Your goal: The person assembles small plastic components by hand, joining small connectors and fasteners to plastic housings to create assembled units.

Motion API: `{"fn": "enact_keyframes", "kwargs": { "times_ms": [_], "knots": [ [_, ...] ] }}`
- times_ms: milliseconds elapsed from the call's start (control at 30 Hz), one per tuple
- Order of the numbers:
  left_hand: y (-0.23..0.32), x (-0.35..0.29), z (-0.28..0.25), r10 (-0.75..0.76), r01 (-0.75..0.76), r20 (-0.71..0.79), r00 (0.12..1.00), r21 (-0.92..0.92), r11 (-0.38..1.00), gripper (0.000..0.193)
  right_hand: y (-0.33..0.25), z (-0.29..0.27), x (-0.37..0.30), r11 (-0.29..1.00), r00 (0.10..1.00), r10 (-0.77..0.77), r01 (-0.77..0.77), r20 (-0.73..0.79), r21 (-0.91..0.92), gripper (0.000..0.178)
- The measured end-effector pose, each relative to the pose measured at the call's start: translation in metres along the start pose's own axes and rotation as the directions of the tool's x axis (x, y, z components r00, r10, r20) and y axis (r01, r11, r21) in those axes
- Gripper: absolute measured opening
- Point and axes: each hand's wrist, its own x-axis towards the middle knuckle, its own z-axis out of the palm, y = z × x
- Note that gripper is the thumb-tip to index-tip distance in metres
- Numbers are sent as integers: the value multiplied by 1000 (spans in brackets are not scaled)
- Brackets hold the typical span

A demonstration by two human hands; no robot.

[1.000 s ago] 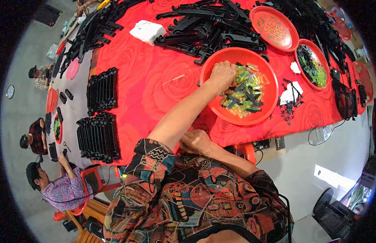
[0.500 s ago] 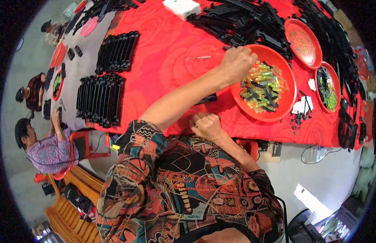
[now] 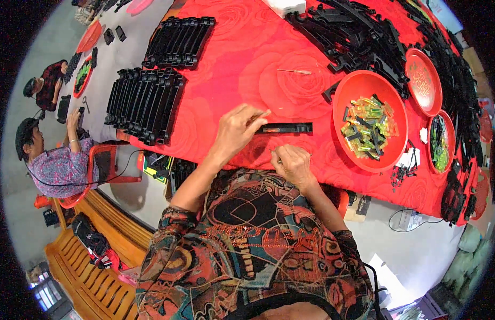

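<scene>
In front of me a long black plastic part [image 3: 296, 128] lies on the red flowered tablecloth. My left hand [image 3: 239, 129] hovers at its left end, thumb and fingertips pinched together; anything between them is too small to make out. On the near side of the part is my right hand [image 3: 293, 164], closed with curled fingers that hide whatever may be inside. Right of both hands stands a red bowl [image 3: 341, 140] containing short yellow, green, orange and black strips [image 3: 367, 128].
Two stacks of black parts [image 3: 146, 104] [image 3: 178, 42] lie at the left. A thin pointed tool [image 3: 294, 71] lies beyond my hands. Loose black parts [image 3: 354, 40] heap up at the far right, beside two more red dishes [image 3: 423, 82] [image 3: 441, 141]. Another person [image 3: 61, 160] sits at the left.
My left hand has come back from the red bowl to the black part. My right hand has shifted slightly right. The whole view has turned a little.
</scene>
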Motion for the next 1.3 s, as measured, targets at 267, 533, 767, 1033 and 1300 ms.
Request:
{"fn": "enact_keyframes", "kwargs": {
  "times_ms": [267, 533, 767, 1033, 1300],
  "knots": [
    [-34, 28, 0, 153, -149, 8, 988, 280, 948, 14, 0, 0, 3, 999, 999, 32, -32, 29, -11, 18],
    [-35, 82, 49, 210, -287, 261, 942, 307, 907, 17, 0, 1, 1, 999, 999, 37, -37, 10, 3, 18],
    [-22, 97, 71, 203, -348, 349, 915, 423, 837, 16, 2, 2, -1, 999, 999, 31, -31, -9, -9, 17],
    [48, 114, 89, 601, -671, 305, 738, 247, 699, 14, 1, 0, -1, 999, 999, 47, -46, 29, -4, 16],
    [69, 131, 172, 634, -821, 556, 537, 173, 544, 12, 6, 4, -8, 998, 995, 54, -52, 88, -27, 23]
  ]
}}
